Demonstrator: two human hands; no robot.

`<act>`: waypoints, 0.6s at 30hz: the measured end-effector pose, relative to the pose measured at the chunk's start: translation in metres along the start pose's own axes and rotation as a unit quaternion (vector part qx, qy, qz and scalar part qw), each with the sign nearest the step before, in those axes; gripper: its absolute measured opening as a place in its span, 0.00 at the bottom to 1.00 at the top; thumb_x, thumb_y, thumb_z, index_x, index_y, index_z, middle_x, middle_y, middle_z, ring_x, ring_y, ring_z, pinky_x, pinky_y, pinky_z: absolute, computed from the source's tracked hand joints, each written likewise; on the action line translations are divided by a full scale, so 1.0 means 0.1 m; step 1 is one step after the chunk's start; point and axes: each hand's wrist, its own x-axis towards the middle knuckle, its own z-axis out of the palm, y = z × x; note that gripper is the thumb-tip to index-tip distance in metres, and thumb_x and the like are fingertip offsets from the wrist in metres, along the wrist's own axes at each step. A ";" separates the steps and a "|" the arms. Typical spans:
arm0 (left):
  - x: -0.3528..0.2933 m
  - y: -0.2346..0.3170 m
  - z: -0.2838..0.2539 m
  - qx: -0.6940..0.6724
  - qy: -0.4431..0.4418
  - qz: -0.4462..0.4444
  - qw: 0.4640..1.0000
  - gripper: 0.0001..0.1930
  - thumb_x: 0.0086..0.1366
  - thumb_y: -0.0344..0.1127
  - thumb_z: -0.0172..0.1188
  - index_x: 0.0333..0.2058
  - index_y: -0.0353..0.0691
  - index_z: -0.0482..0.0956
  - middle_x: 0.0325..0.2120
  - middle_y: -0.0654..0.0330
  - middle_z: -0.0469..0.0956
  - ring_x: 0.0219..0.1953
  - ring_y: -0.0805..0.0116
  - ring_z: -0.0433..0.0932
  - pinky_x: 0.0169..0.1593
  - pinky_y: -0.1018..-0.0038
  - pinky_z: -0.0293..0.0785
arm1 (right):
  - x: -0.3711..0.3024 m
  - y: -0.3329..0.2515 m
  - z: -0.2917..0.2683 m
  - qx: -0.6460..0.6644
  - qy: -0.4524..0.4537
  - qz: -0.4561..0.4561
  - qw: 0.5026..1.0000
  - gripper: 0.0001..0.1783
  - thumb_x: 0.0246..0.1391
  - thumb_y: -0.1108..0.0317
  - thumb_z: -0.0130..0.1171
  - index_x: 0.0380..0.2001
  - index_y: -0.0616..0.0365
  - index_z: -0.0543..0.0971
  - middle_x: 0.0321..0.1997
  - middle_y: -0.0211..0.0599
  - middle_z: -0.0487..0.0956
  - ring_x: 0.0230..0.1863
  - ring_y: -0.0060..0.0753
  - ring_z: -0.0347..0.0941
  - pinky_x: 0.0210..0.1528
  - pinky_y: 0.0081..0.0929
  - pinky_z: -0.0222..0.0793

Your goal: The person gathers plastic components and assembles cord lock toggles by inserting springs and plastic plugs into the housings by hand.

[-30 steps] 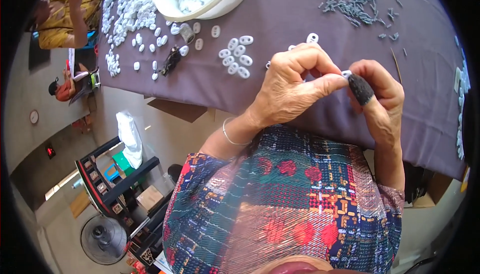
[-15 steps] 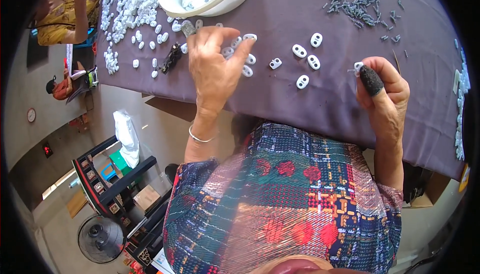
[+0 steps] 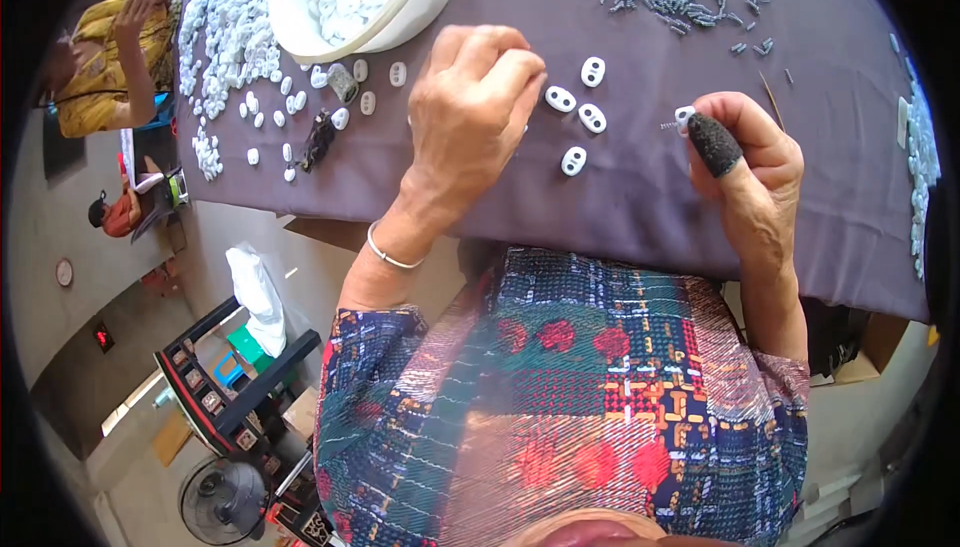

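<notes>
White plastic, by its look, forms the small piece (image 3: 684, 116) in the right hand (image 3: 757, 169), above the table (image 3: 640, 197); thumb and forefinger close on it in a narrow pinch. A fine coil spring (image 3: 668, 126) projects from its left side. I judge the piece light, stiff and somewhat slippery: hold it by the outer walls, where the dark thumb cover (image 3: 715, 145) should add friction. I rate the spring as easily bent; keep fingertips off it. The left hand (image 3: 465, 97) is curled, knuckles up; I cannot tell whether it holds anything.
</notes>
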 end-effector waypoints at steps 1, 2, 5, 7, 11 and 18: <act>-0.04 -0.01 -0.03 -0.016 -0.012 -0.004 1.000 0.06 0.45 0.27 0.63 0.24 0.41 0.76 0.25 0.63 0.74 0.29 0.62 0.72 0.34 0.71 0.70 | 0.00 -0.01 0.00 -0.006 -0.003 -0.007 1.000 0.08 0.52 0.73 0.55 0.35 0.64 0.75 0.26 0.22 0.73 0.23 0.08 0.62 0.23 0.07 0.56; -0.08 -0.01 -0.07 -0.017 -0.014 -0.003 1.000 0.06 0.45 0.27 0.63 0.24 0.41 0.76 0.25 0.63 0.74 0.29 0.62 0.72 0.34 0.71 0.70 | 0.00 -0.01 0.00 -0.012 -0.007 -0.014 1.000 0.07 0.52 0.73 0.55 0.35 0.64 0.75 0.27 0.22 0.73 0.24 0.07 0.62 0.24 0.07 0.56; -0.17 -0.05 -0.16 -0.051 0.007 -0.113 0.992 0.09 0.47 0.26 0.65 0.30 0.37 0.79 0.30 0.60 0.77 0.34 0.68 0.74 0.36 0.76 0.69 | 0.00 -0.01 -0.01 0.014 -0.015 -0.010 1.000 0.07 0.51 0.74 0.55 0.34 0.65 0.75 0.27 0.23 0.73 0.27 0.09 0.64 0.28 0.07 0.58; -0.18 -0.09 -0.24 -0.051 -0.014 -0.144 0.988 0.08 0.48 0.27 0.64 0.30 0.37 0.79 0.30 0.60 0.76 0.33 0.70 0.74 0.35 0.77 0.68 | -0.01 -0.03 0.02 -0.010 -0.020 -0.025 0.999 0.07 0.51 0.75 0.55 0.34 0.66 0.74 0.28 0.24 0.74 0.28 0.10 0.65 0.30 0.08 0.60; -0.08 -0.11 -0.20 -0.104 -0.082 -0.192 0.972 0.07 0.50 0.28 0.62 0.30 0.35 0.78 0.28 0.59 0.76 0.31 0.67 0.73 0.35 0.75 0.68 | 0.00 -0.03 0.01 -0.025 -0.023 -0.031 0.999 0.06 0.51 0.76 0.54 0.33 0.67 0.74 0.29 0.26 0.74 0.32 0.14 0.67 0.36 0.12 0.63; 0.07 -0.13 -0.20 -0.122 -0.181 -0.198 0.955 0.10 0.48 0.30 0.63 0.31 0.35 0.78 0.27 0.57 0.77 0.29 0.65 0.76 0.34 0.72 0.70 | 0.00 -0.06 0.01 -0.046 -0.026 -0.022 0.998 0.05 0.50 0.76 0.54 0.31 0.67 0.74 0.28 0.27 0.75 0.32 0.13 0.67 0.36 0.12 0.63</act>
